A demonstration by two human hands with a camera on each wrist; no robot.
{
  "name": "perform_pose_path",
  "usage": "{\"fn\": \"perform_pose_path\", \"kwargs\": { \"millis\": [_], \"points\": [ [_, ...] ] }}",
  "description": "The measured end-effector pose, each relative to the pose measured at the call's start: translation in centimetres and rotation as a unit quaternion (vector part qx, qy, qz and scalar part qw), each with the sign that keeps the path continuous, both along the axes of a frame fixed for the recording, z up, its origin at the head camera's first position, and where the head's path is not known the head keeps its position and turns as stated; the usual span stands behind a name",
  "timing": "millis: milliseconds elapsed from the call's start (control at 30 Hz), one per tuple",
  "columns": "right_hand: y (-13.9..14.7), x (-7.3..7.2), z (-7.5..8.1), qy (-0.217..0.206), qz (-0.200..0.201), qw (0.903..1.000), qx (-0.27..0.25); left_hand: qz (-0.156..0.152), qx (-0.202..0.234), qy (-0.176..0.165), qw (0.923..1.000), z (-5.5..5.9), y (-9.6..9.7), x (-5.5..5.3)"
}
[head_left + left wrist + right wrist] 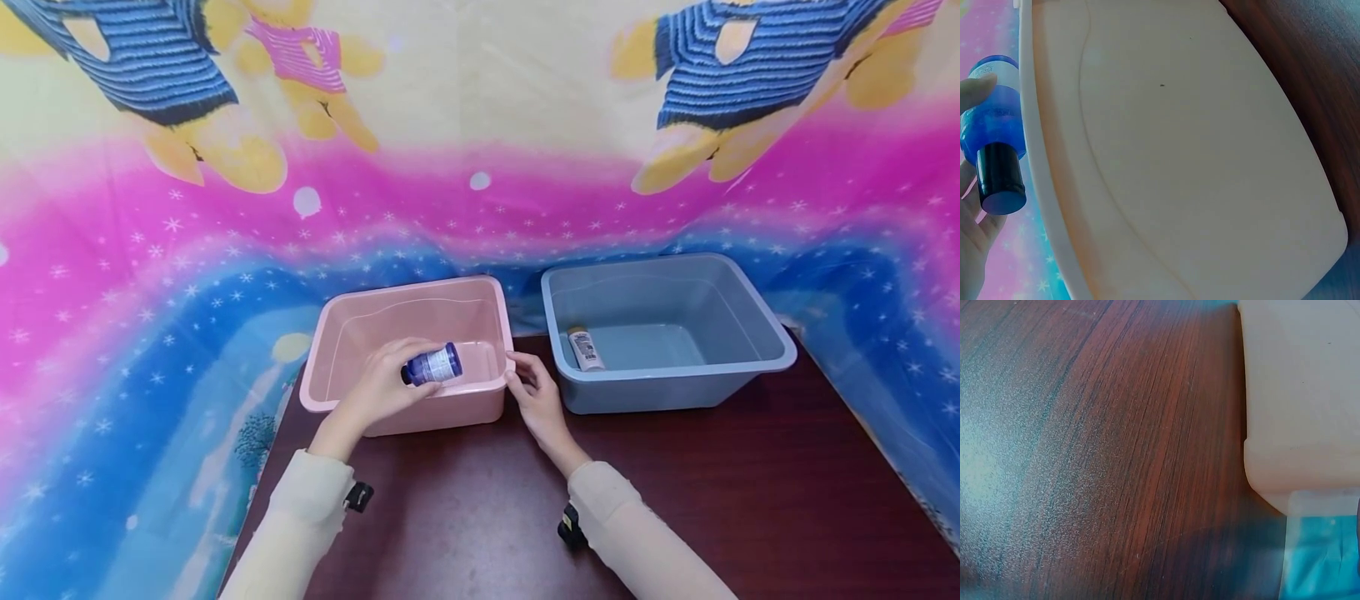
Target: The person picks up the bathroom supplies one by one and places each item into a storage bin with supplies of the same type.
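My left hand [392,379] grips a small blue bottle [435,364] with a black cap and a white label, over the front part of the pink bin [405,408]. In the left wrist view the blue bottle [994,119] shows beside the bin's rim, cap toward the camera, a thumb on its label. At the bin's front right corner, my right hand [538,400] pinches the rim between thumb and fingers. That hand is almost wholly out of the right wrist view, where the pink bin's outer wall [1304,394] stands on the table.
A blue-grey bin [675,379] stands right of the pink one. Inside it a white bottle [585,348] with a brownish cap leans at the left wall. Both bins sit on a dark wooden table [480,517], with a printed cloth [465,208] hanging behind and at the sides.
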State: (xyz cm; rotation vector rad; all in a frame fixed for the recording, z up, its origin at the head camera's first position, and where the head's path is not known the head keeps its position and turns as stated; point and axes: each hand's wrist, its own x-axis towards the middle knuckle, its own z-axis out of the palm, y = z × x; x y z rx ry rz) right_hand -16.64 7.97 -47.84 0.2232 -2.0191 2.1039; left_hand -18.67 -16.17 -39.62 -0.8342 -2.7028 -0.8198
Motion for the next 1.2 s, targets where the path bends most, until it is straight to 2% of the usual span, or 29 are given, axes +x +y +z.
{"fn": "perform_pose_path", "kwargs": {
  "millis": [467, 767, 1200],
  "points": [
    [0.0, 0.1, 0.0, 0.007, 0.002, 1.0, -0.002, 0.021, -0.016, -0.018, 0.9995, -0.4, -0.6, -1.9],
    [0.1, 0.1, 0.0, 0.001, 0.003, 1.0, 0.003, 0.032, -0.021, -0.027, 0.9989, -0.7, -0.7, -2.4],
    [0.1, 0.0, 0.0, 0.003, 0.004, 1.0, 0.002, 0.041, -0.005, -0.048, 0.998, -1.3, -0.7, -3.3]
  ]
}}
